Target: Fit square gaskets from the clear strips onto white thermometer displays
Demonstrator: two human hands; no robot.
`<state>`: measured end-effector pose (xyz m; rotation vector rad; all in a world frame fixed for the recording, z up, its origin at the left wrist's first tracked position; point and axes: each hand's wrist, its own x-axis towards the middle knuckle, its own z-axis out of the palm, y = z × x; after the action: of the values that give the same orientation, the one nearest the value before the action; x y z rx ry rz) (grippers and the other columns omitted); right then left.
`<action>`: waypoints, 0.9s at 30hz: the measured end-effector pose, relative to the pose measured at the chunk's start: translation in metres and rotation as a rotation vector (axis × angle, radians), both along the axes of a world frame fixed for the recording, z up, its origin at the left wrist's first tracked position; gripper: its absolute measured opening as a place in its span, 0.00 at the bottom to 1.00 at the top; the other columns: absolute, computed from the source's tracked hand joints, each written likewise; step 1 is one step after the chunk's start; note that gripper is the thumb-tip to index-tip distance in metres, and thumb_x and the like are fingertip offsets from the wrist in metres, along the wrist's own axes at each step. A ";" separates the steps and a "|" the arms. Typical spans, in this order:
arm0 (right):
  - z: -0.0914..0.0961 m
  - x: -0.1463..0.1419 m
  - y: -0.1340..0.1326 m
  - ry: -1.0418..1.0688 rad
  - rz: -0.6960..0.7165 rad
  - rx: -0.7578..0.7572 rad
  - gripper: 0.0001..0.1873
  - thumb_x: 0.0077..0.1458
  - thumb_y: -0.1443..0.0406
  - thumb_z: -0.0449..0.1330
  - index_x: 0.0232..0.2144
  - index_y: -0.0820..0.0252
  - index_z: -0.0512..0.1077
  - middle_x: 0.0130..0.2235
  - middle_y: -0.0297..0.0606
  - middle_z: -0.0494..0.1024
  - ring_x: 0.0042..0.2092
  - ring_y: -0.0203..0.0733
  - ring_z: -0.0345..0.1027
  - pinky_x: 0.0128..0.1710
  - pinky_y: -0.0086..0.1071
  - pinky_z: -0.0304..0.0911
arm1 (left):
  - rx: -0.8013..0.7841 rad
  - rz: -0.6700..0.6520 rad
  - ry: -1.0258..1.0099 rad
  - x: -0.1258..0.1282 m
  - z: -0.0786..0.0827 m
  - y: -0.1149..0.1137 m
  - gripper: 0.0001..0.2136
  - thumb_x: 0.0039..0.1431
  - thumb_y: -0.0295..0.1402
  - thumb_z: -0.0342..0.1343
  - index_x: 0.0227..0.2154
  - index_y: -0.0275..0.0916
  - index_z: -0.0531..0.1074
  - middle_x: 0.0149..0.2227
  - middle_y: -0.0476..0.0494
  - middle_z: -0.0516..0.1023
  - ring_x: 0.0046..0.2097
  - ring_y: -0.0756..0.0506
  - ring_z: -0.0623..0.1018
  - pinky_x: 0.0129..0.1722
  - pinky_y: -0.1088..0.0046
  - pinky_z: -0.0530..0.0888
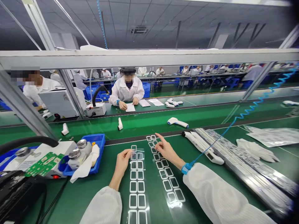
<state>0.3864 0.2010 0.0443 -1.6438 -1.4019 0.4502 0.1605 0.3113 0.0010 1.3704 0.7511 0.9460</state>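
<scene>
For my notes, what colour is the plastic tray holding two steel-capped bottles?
Bright blue: the plastic tray, best in the head view.

Bright light all around me, soft shadows, white shine on the clear plastic strip (166, 174), bent lines at the edges

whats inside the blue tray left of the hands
The blue tray holds two metal-capped jars and a crumpled white cloth draped over its front edge. They cover the tray's floor, so anything beneath them can't be seen.
</scene>
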 end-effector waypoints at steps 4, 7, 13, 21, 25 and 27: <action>0.001 0.033 -0.026 -0.126 -0.199 0.027 0.30 0.60 0.64 0.49 0.64 0.63 0.55 0.30 0.35 0.78 0.28 0.41 0.67 0.32 0.34 0.64 | 0.121 0.080 0.100 0.000 -0.003 0.002 0.16 0.49 0.48 0.62 0.30 0.39 0.81 0.42 0.38 0.81 0.48 0.35 0.77 0.54 0.61 0.70; 0.005 0.070 -0.051 -0.474 -0.409 -0.002 0.29 0.60 0.67 0.50 0.63 0.65 0.56 0.37 0.42 0.78 0.37 0.48 0.70 0.39 0.39 0.64 | 0.154 0.170 0.173 -0.001 -0.006 0.002 0.16 0.51 0.47 0.58 0.31 0.40 0.80 0.42 0.38 0.81 0.48 0.35 0.76 0.53 0.59 0.69; 0.006 0.126 -0.098 -1.071 -0.762 -0.345 0.34 0.56 0.74 0.52 0.65 0.69 0.55 0.38 0.54 0.78 0.42 0.60 0.70 0.39 0.44 0.61 | 0.152 0.236 0.302 0.000 -0.007 0.003 0.15 0.50 0.46 0.56 0.30 0.40 0.79 0.40 0.37 0.82 0.42 0.34 0.78 0.45 0.59 0.71; 0.005 0.109 -0.107 -0.774 -0.672 -0.437 0.39 0.56 0.76 0.50 0.68 0.68 0.46 0.34 0.48 0.80 0.32 0.55 0.75 0.27 0.36 0.59 | 0.023 0.264 0.274 -0.011 -0.006 0.004 0.17 0.45 0.45 0.61 0.33 0.38 0.79 0.43 0.35 0.81 0.33 0.35 0.81 0.42 0.57 0.75; 0.015 0.063 -0.115 -0.626 -0.552 -0.182 0.39 0.58 0.73 0.47 0.69 0.68 0.39 0.29 0.41 0.78 0.26 0.50 0.73 0.25 0.35 0.61 | -0.020 0.347 0.177 -0.028 0.007 -0.020 0.25 0.39 0.50 0.65 0.37 0.35 0.78 0.46 0.30 0.79 0.41 0.33 0.81 0.48 0.55 0.74; 0.016 0.023 -0.120 -0.541 -0.399 -0.030 0.39 0.59 0.71 0.46 0.70 0.64 0.37 0.29 0.38 0.77 0.24 0.47 0.72 0.25 0.34 0.64 | -0.037 0.335 0.120 -0.032 0.015 -0.050 0.28 0.39 0.53 0.65 0.38 0.36 0.78 0.48 0.31 0.79 0.44 0.34 0.80 0.49 0.56 0.75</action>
<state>0.4090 0.0815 0.0603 -2.1064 -1.3860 -0.2240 0.1281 0.2611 0.0157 1.2997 1.1084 1.1097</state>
